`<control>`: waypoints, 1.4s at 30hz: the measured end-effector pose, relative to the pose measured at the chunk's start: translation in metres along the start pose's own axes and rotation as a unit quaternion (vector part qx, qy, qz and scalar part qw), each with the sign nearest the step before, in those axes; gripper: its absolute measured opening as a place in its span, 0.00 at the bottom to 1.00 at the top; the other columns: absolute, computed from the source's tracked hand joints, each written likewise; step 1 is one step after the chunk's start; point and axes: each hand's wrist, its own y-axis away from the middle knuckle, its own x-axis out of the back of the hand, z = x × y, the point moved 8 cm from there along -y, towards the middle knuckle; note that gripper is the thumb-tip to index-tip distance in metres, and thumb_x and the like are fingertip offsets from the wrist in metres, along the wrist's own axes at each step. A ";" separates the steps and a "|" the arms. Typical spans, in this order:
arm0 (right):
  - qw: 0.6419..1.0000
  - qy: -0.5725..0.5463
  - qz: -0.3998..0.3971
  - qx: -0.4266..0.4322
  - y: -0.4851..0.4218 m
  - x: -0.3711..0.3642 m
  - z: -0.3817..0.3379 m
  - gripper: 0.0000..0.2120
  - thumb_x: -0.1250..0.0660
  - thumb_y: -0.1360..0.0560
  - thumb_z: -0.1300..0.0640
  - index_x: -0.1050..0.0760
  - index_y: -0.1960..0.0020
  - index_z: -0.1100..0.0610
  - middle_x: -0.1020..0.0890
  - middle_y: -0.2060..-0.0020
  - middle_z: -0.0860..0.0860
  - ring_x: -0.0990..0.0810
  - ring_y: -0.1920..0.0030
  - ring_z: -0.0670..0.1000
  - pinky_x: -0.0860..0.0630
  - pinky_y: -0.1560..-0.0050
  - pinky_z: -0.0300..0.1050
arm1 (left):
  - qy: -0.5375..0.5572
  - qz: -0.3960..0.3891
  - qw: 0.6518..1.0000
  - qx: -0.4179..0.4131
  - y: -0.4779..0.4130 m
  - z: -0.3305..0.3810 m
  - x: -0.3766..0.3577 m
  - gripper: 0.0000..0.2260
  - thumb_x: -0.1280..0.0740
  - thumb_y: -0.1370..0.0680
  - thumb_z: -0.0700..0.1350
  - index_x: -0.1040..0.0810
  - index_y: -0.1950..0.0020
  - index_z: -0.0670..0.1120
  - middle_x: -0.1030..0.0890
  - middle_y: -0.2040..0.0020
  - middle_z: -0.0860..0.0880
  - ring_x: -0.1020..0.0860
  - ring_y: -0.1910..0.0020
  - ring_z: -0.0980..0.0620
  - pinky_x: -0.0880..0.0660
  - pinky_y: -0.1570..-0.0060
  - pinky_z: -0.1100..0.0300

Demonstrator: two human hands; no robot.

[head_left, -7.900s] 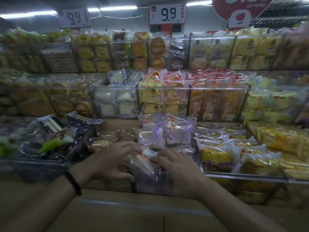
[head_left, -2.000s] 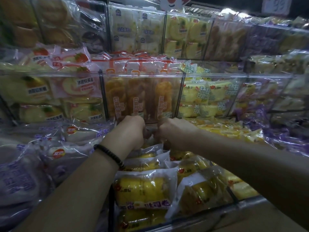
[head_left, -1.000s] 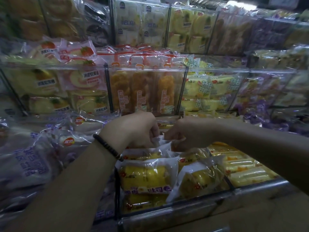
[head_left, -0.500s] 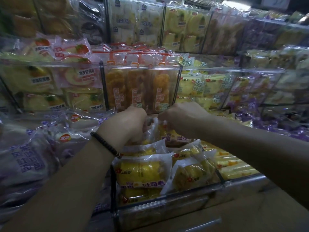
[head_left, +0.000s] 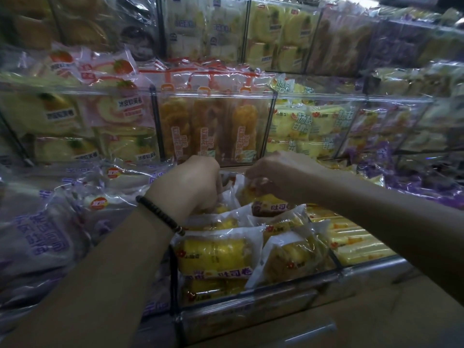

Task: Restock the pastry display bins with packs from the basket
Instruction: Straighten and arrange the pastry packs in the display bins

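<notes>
Both hands reach into the back of a clear front bin [head_left: 251, 295] filled with yellow toast-roll packs [head_left: 216, 254]. My right hand [head_left: 273, 172] pinches the top of one yellow pack [head_left: 266, 199] that stands tilted at the back of the bin. My left hand [head_left: 188, 184], a dark bead bracelet on its wrist, has its fingers curled down among the packs beside it; what they hold is hidden. No basket is in view.
Purple-printed packs [head_left: 42, 237] fill the bin at left. Flat yellow packs [head_left: 356, 244] lie in the bin at right. Behind stand clear bins of orange pastries [head_left: 208, 129], roll cakes [head_left: 110, 114] and yellow packs [head_left: 301, 124], with further shelves above.
Both hands stay at the back of the yellow bin. Since a second ago the right hand has lifted one yellow pack up on end; the left hand has dipped lower among the packs.
</notes>
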 end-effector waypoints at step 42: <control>0.958 -0.232 -0.171 0.010 0.064 -0.011 -0.018 0.15 0.31 0.18 0.50 0.21 0.32 0.46 0.19 0.56 0.36 0.21 0.57 0.35 0.28 0.55 0.36 | -0.011 -0.041 0.991 -0.129 0.066 0.016 0.004 0.15 0.26 0.20 0.52 0.17 0.34 0.58 0.16 0.47 0.56 0.19 0.49 0.58 0.20 0.48 0.60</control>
